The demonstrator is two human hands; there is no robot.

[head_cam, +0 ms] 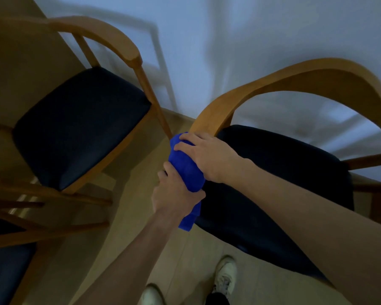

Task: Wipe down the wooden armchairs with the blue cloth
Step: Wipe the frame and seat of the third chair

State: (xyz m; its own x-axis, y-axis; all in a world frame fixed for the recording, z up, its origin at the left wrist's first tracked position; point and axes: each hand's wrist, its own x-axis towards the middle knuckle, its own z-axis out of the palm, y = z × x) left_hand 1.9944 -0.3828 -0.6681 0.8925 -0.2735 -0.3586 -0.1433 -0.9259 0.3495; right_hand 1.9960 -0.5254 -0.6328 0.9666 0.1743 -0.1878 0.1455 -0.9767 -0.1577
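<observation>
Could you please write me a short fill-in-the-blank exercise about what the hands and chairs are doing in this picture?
1. Both hands hold a bunched cloth whose colour is ____.
2. The right hand presses the cloth onto the front end of the curved wooden ____ of the right-side armchair.
3. The left hand has a grip on the cloth's ____ part.
4. The padded seat of the left-side armchair is coloured ____.

Missing words: blue; armrest; lower; black

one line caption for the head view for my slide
Both hands, left hand and right hand, hold a blue cloth at a wooden armchair arm's end.
</observation>
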